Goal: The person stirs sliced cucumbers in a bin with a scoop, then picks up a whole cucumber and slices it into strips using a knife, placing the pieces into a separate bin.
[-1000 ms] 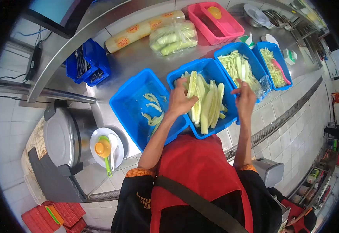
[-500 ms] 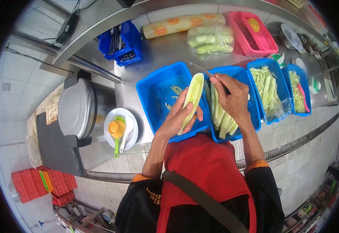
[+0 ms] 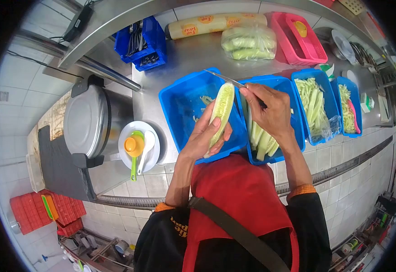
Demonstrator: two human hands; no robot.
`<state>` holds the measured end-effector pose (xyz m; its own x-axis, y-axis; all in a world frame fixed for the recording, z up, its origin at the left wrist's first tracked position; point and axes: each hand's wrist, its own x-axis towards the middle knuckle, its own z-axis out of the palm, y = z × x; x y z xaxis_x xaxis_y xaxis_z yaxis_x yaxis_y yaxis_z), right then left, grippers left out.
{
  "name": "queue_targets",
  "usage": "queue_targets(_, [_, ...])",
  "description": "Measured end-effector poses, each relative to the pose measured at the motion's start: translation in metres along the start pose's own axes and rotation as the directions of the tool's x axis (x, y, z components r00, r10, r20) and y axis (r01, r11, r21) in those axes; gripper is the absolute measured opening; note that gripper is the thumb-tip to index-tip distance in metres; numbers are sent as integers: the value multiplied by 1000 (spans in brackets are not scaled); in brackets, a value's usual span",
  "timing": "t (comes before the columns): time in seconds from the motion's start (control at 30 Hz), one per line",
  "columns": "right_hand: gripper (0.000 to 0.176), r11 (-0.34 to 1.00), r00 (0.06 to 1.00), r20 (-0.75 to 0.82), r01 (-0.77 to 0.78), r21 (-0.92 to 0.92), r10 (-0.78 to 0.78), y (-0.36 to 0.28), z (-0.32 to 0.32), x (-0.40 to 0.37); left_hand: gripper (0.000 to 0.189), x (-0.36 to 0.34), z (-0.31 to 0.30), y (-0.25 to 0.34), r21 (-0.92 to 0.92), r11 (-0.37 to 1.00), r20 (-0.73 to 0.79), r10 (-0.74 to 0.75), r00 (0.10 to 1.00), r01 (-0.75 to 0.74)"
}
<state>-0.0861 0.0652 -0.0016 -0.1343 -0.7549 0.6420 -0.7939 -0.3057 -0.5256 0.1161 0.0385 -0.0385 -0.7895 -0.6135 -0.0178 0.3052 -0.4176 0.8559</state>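
My left hand [image 3: 207, 136] is wrapped round a peeled cucumber half [image 3: 222, 109], its seeded cut face turned up, above the left blue tub [image 3: 175, 102]. In that tub lie a few pale scraps [image 3: 205, 99]. A knife [image 3: 225, 78] is gripped in my right hand [image 3: 270, 109], its blade pointing up and left across the top end of the cucumber. Below my right hand is a second blue tub [image 3: 300, 131] holding long cucumber pieces [image 3: 263, 144].
Two more blue tubs with cut cucumber strips [image 3: 313, 102] stand to the right. Behind are a bag of cucumbers [image 3: 248, 44], a wrap roll [image 3: 216, 26] and a pink basket [image 3: 297, 38]. A plate with spoons [image 3: 155, 156] and a large steel pot [image 3: 84, 120] sit at the left.
The knife blade has shifted left, now across the cucumber's top end. My left hand and the cucumber have moved slightly left. The whole view has shifted a little.
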Motion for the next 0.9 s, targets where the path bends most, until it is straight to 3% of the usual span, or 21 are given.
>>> queue_targets(0.23, [14, 999, 998, -44, 37, -31, -39, -2, -2, 3, 57, 3, 4, 4, 12, 1000, 2, -17, 1000, 17])
queue_targets(0.73, [12, 986, 977, 168, -147, 84, 131, 1, 0, -19, 57, 7, 8, 4, -25, 998, -16, -58, 998, 58])
queue_targets(0.8, [12, 969, 974, 212, -127, 211, 81, -3, 8, -31, 57, 9, 8, 3, -36, 997, -37, -70, 997, 69])
queue_targets(0.9, [14, 968, 942, 293, -212, 137, 164, -7, 4, -27, 60, 12, 7, 3, -19, 1000, -57, -21, 998, 20])
